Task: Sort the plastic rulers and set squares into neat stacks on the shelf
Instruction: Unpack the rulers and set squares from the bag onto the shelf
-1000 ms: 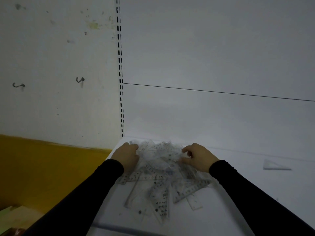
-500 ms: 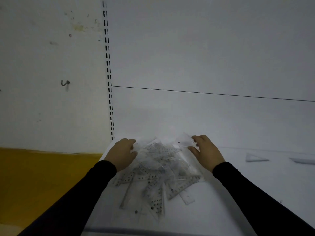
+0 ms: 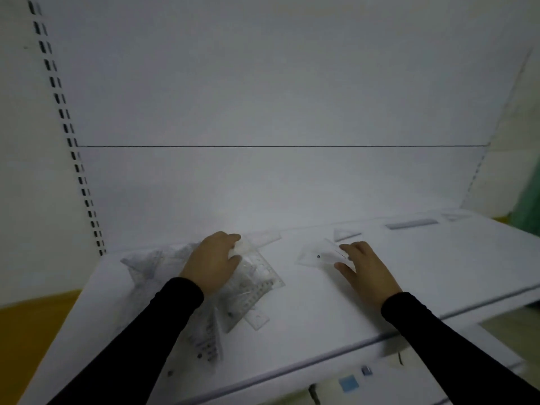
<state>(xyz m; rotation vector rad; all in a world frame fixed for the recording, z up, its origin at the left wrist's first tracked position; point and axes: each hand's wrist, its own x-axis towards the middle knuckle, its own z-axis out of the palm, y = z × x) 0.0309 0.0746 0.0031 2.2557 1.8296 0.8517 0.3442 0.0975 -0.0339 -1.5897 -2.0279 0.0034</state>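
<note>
A jumbled pile of clear plastic rulers and set squares (image 3: 251,290) lies on the left part of the white shelf (image 3: 306,323). My left hand (image 3: 213,264) rests on the pile, its thumb and fingers closed on a clear piece at the pile's top edge. My right hand (image 3: 365,267) is to the right of the pile. Its fingertips hold one clear set square (image 3: 318,255) just above the shelf, apart from the pile. The picture is dim and a little blurred.
Further right near the back panel lie a small clear set square (image 3: 346,234), a grey ruler stack (image 3: 412,223) and another set square (image 3: 454,216). A slotted upright (image 3: 73,147) stands at the left. The shelf's front edge (image 3: 321,358) runs below my arms.
My right hand has left the pile and moved right with one clear set square. My left hand stays on the pile. The view has swung right and shows more of the shelf.
</note>
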